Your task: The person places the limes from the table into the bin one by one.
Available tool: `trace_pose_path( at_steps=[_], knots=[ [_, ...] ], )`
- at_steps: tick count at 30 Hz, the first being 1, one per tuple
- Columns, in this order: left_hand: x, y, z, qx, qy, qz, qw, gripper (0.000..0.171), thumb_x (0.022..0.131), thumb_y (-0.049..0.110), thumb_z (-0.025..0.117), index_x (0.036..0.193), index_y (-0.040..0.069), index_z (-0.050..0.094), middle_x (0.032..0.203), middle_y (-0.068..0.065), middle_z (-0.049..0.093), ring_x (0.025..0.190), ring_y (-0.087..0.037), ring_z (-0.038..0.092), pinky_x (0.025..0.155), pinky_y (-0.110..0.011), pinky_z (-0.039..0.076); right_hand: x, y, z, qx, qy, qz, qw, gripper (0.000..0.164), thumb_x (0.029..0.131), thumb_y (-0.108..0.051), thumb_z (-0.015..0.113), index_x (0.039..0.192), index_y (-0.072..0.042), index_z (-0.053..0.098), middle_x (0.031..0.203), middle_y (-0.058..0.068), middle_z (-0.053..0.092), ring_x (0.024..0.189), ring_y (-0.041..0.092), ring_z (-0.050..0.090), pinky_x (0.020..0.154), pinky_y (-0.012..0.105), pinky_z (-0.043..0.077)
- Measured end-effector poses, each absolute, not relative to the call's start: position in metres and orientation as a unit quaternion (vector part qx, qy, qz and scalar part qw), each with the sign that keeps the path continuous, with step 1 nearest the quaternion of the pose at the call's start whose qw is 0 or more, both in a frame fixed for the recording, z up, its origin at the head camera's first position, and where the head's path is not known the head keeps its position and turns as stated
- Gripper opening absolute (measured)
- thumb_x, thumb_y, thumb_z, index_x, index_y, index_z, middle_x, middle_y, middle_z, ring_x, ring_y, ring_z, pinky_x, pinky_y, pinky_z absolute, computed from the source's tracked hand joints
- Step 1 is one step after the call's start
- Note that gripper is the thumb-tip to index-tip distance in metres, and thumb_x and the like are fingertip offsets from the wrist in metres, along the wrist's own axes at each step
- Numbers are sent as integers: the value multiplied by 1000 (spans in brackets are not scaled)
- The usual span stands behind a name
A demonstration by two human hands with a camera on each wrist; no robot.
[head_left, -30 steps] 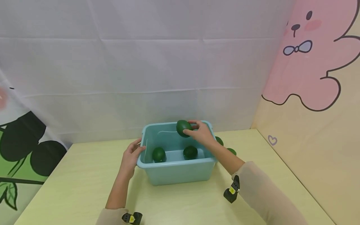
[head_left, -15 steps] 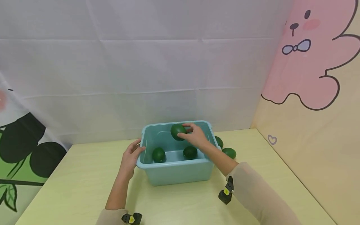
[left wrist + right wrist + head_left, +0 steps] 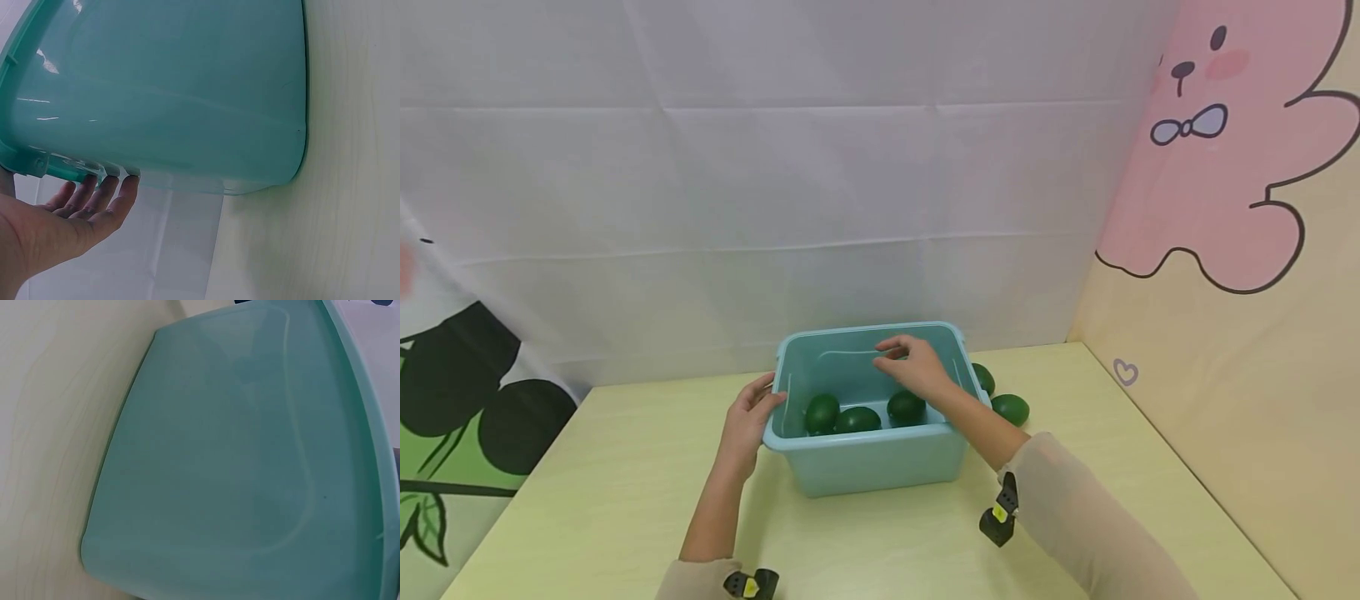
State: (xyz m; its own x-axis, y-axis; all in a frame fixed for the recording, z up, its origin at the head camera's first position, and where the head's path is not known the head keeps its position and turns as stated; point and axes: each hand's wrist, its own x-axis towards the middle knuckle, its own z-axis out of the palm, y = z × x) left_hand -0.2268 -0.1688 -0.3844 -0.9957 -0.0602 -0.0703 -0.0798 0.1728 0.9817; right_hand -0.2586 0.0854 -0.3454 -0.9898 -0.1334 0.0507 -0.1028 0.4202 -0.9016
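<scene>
A light-blue plastic bin (image 3: 880, 467) stands on the table. My left hand (image 3: 750, 421) grips its left rim, thumb over the edge; in the left wrist view the fingertips (image 3: 129, 181) press against the outer wall. Over the bin's right half hovers my right hand (image 3: 919, 368), thumb and fingers parted with nothing between them. Inside lie three dark green avocados: one at the left (image 3: 822, 413), one on its side close beside it (image 3: 858, 420), and one at the right (image 3: 907, 407), below the right hand. Only the bin's outer wall (image 3: 219, 444) fills the right wrist view.
Two more avocados lie on the table just right of the bin, a nearer one (image 3: 1011, 408) and a farther one (image 3: 983, 378) partly hidden by the bin. A white cloth (image 3: 700, 183) hangs behind the pale table (image 3: 625, 467). A printed wall (image 3: 1210, 333) borders the right.
My right hand brought an avocado leftward over the bin and let it go; it now lies beside the left avocado. My left hand has stayed on the rim.
</scene>
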Motion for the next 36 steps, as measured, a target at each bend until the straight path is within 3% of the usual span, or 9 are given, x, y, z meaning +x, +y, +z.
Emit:
trace_pose_path(
  at_steps=[4,11,26,36],
  knots=[
    [-227,-168,-383,-46,765,643,8,52,95,21,49,143,10,33,147,-15,38,129,-31,43,97,-42,42,-258,87,-344,-75,844,-531,12,28,89,-22,63,115,-12,63,112,10,62,81,18,61,74,32,52],
    [-226,-167,-382,-44,766,641,8,52,95,22,49,143,10,33,146,-15,38,128,-31,43,93,-36,45,-258,92,-342,-67,840,-537,16,30,89,-23,63,117,-14,61,111,9,63,80,17,61,80,37,52],
    [-225,-167,-380,-44,764,644,8,51,95,21,50,143,10,34,146,-13,40,126,-28,45,83,-24,45,-259,115,-329,-47,842,-537,11,30,89,-23,63,117,-12,62,112,11,62,88,22,62,83,39,51],
    [-222,-167,-380,-46,765,642,8,52,95,22,50,143,9,34,146,-16,39,125,-29,45,82,-24,45,-259,126,-324,-43,848,-528,-6,29,90,-22,62,116,-11,62,110,12,63,88,21,63,78,34,51]
  ],
)
